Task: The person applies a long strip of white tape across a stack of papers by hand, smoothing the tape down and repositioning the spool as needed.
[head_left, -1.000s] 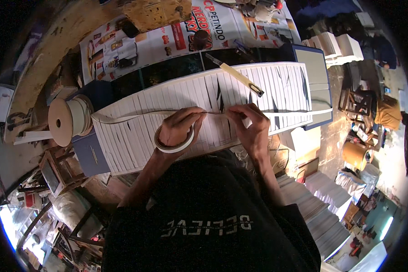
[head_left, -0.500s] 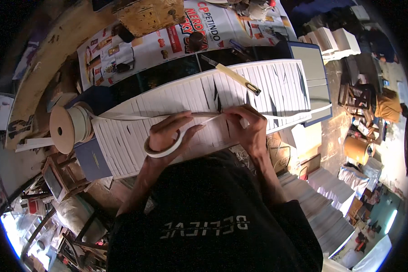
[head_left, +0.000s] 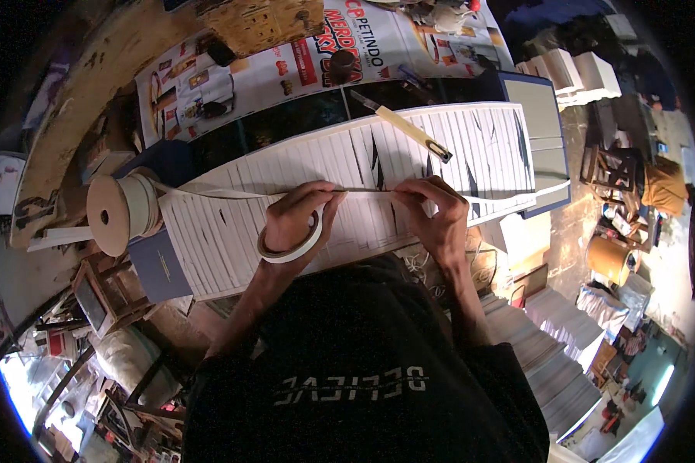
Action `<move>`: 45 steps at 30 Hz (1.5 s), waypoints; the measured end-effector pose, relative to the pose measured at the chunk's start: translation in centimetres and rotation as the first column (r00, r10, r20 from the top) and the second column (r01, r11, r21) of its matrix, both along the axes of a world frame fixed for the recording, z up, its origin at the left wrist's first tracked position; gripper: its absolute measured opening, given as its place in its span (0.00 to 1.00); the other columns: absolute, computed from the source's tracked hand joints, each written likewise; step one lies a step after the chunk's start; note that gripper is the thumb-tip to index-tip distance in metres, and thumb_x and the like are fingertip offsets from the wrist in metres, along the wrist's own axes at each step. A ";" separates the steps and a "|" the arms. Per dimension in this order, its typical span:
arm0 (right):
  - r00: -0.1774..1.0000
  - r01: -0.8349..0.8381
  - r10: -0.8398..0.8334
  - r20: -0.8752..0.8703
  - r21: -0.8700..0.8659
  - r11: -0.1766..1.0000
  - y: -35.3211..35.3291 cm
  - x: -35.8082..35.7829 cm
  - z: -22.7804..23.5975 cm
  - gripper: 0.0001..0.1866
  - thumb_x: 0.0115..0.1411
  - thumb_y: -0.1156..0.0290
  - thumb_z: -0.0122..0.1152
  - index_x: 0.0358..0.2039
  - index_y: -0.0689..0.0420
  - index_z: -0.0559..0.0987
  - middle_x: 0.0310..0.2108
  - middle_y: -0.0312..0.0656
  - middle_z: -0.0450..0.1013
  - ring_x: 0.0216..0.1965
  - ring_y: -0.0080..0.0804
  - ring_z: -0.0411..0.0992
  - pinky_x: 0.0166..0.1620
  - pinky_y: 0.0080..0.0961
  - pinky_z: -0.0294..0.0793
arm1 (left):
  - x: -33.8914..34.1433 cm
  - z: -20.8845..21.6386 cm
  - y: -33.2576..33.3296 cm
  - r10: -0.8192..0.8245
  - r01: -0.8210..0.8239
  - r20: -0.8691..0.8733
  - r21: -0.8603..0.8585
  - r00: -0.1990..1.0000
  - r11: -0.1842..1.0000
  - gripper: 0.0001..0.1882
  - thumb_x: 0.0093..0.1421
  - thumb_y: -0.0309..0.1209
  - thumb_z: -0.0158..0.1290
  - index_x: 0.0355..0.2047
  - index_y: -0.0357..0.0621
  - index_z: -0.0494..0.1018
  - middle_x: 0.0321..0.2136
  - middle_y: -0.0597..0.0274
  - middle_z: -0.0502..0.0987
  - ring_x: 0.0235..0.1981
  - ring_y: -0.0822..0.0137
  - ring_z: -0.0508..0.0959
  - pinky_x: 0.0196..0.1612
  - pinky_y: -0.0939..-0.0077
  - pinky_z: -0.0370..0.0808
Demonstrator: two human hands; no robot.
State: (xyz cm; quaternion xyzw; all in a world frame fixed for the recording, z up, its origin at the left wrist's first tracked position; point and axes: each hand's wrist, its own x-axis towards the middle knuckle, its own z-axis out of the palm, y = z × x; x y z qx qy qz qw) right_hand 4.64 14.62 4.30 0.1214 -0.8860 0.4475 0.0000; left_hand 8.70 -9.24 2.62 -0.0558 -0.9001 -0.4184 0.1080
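A flat white ribbon (head_left: 369,196) stretches across a long row of white book blocks (head_left: 355,224), running from a spool (head_left: 106,216) with a brown disc side at the left. My left hand (head_left: 295,218) pinches the ribbon between thumb and fingers. A roll of white tape (head_left: 292,255) hangs around that hand near the wrist. Farther right, my right hand (head_left: 438,217) pinches the same ribbon, with its fingertips pressed together. Between both hands the ribbon lies straight; whether a tape strip lies on it I cannot tell. Beyond the right hand rests a cutter knife (head_left: 413,133) on the blocks.
Dark blue covers (head_left: 158,266) stick out at the row's left end, and a blue-edged board (head_left: 539,116) at its right. A printed banner (head_left: 286,73) covers the far table. Paper stacks (head_left: 548,339) stand low at the right. A wooden stool (head_left: 104,297) is at the left.
The slanting tape strip between my hands is no longer seen apart from the ribbon. My left fingers have closed together on the ribbon, and both hands sit slightly farther right in the picture.
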 end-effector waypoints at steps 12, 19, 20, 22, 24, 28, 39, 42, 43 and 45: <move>0.994 0.032 -0.010 -0.108 0.201 0.979 -3.3 0.0 -1.3 0.12 0.51 0.71 0.78 0.36 0.57 0.86 0.39 0.43 0.81 0.46 0.43 0.76 0.52 0.39 0.73 | -0.2 -0.1 0.5 -0.023 0.022 -0.102 -0.006 0.995 1.000 0.04 0.59 0.23 0.68 0.33 0.37 0.83 0.38 0.54 0.86 0.37 0.60 0.88 0.40 0.71 0.84; 0.996 0.075 -0.076 0.037 0.019 0.997 -1.0 -0.7 -1.6 0.09 0.49 0.72 0.80 0.31 0.56 0.87 0.34 0.40 0.81 0.38 0.34 0.78 0.47 0.36 0.76 | 0.1 -1.0 1.4 0.146 -0.147 0.020 0.233 0.989 0.961 0.21 0.58 0.27 0.70 0.50 0.33 0.78 0.45 0.46 0.83 0.41 0.57 0.87 0.42 0.68 0.87; 0.999 0.049 -0.049 0.023 0.007 0.999 -0.9 -0.9 -1.5 0.07 0.50 0.72 0.79 0.29 0.56 0.87 0.33 0.39 0.81 0.36 0.33 0.78 0.45 0.34 0.76 | 0.4 -1.0 1.3 0.138 -0.137 0.014 0.237 0.990 0.962 0.21 0.58 0.27 0.70 0.50 0.33 0.78 0.45 0.46 0.83 0.41 0.57 0.87 0.42 0.68 0.87; 0.999 0.036 -0.036 0.001 0.005 0.999 -0.4 -1.0 -1.5 0.06 0.50 0.73 0.79 0.28 0.55 0.87 0.32 0.39 0.81 0.34 0.31 0.78 0.44 0.33 0.77 | -0.1 2.0 2.0 0.250 -0.284 0.144 0.325 0.958 0.902 0.35 0.59 0.30 0.70 0.62 0.34 0.68 0.50 0.43 0.81 0.44 0.56 0.86 0.43 0.65 0.87; 0.995 0.088 -0.082 -0.062 0.107 0.990 0.1 -0.8 -1.6 0.08 0.48 0.69 0.81 0.26 0.53 0.87 0.31 0.37 0.81 0.36 0.31 0.77 0.46 0.34 0.73 | 0.2 0.7 1.3 0.197 -0.229 0.135 0.300 0.971 0.926 0.40 0.59 0.32 0.70 0.67 0.37 0.62 0.53 0.42 0.79 0.45 0.56 0.86 0.43 0.64 0.87; 0.980 0.196 -0.187 -0.059 0.240 0.951 2.0 -0.6 0.4 0.12 0.44 0.64 0.84 0.26 0.51 0.87 0.30 0.35 0.79 0.39 0.31 0.74 0.49 0.37 0.66 | -0.1 0.3 0.9 0.163 -0.180 0.110 0.168 0.980 0.969 0.35 0.59 0.32 0.70 0.63 0.38 0.67 0.50 0.44 0.80 0.44 0.57 0.85 0.41 0.66 0.87; 0.935 0.329 -0.352 0.035 0.279 0.902 10.7 -1.3 -0.6 0.22 0.36 0.53 0.85 0.29 0.48 0.85 0.34 0.34 0.73 0.45 0.41 0.65 0.49 0.44 0.61 | 0.2 0.7 1.3 0.178 -0.197 0.162 0.107 0.971 0.975 0.27 0.59 0.37 0.72 0.53 0.38 0.75 0.46 0.49 0.81 0.43 0.57 0.84 0.46 0.65 0.84; 0.944 0.315 -0.328 -0.022 0.346 0.884 11.3 -1.1 -0.8 0.22 0.38 0.52 0.85 0.30 0.49 0.85 0.35 0.34 0.74 0.45 0.40 0.65 0.50 0.43 0.60 | 0.4 0.1 1.2 0.205 -0.215 0.200 0.031 0.958 0.976 0.28 0.59 0.38 0.72 0.54 0.38 0.75 0.45 0.47 0.81 0.45 0.57 0.83 0.47 0.62 0.83; 0.945 0.314 -0.325 -0.024 0.340 0.887 11.0 -1.2 -0.7 0.22 0.38 0.52 0.85 0.30 0.49 0.85 0.35 0.34 0.74 0.45 0.40 0.65 0.50 0.43 0.60 | 0.5 -0.5 0.9 0.209 -0.218 0.195 0.026 0.958 0.976 0.28 0.59 0.38 0.72 0.54 0.38 0.75 0.45 0.47 0.81 0.45 0.57 0.83 0.47 0.62 0.83; 0.942 0.313 -0.337 0.007 0.350 0.883 10.3 -1.5 -0.5 0.21 0.40 0.52 0.84 0.31 0.48 0.85 0.36 0.35 0.75 0.49 0.38 0.67 0.53 0.41 0.60 | 0.8 -1.6 0.5 0.127 -0.134 -0.077 -0.092 0.989 0.987 0.25 0.61 0.36 0.69 0.53 0.36 0.75 0.43 0.48 0.81 0.45 0.57 0.83 0.37 0.62 0.83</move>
